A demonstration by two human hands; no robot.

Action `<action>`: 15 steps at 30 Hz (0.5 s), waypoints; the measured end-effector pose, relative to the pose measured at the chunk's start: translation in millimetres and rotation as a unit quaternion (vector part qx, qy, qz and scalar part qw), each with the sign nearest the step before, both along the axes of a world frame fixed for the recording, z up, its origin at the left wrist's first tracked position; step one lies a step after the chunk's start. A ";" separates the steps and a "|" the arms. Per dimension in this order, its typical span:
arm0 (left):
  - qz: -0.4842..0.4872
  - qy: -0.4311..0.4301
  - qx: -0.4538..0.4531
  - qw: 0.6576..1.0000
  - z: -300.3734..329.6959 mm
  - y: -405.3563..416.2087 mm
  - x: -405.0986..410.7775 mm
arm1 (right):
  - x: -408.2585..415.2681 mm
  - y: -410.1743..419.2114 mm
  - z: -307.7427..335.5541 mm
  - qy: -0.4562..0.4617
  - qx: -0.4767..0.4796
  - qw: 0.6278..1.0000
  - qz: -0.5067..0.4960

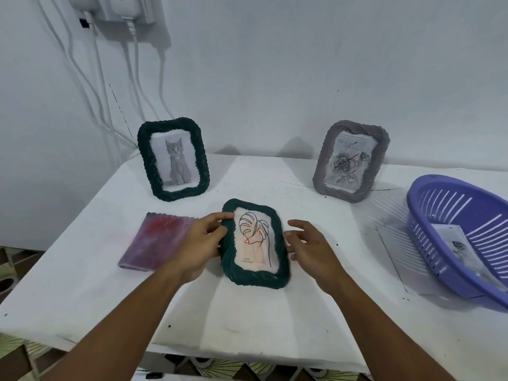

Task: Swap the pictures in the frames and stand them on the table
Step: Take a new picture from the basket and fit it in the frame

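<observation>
A white counter (247, 320) stands against a pale wall strung with white cables (137, 86). At its middle the left hand (198, 248) grips the left edge of a dark green frame with a leaf line drawing (254, 243), thumb curled over the rim and fingers behind it; the frame is tilted, its lower edge near the counter. The right hand (305, 246) hovers just beside the frame's right edge with fingers spread and loosely bent, holding nothing; whether the fingertips touch the rim cannot be told. Both forearms reach in from the near edge. Left of the hands lies a folded purple cloth (156, 243). Farther back, a green frame with a kitten picture (173, 159) and a grey frame with a rose picture (350, 160) stand upright, well apart. At the right sits a purple basket (428, 243) holding printed papers (459, 246).
</observation>
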State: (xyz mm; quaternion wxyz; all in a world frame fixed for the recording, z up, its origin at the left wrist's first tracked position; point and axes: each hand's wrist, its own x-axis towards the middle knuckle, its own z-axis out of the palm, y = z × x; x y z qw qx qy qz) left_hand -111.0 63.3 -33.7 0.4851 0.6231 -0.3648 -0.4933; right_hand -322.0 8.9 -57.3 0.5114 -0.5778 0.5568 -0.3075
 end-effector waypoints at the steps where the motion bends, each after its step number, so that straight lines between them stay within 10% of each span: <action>1: -0.016 -0.016 -0.001 1.000 -5.0 -0.8 -0.6 | -4.8 0.2 -1.9 0.038 -0.029 0.999 0.011; 6: -0.083 -0.318 -0.033 0.944 -29.3 -7.7 7.7 | -12.6 3.3 -23.6 0.205 -0.207 0.954 0.074; 15: -0.180 -0.503 -0.096 0.840 -60.4 -14.8 26.9 | -4.5 3.0 -42.9 0.270 -0.308 0.912 0.021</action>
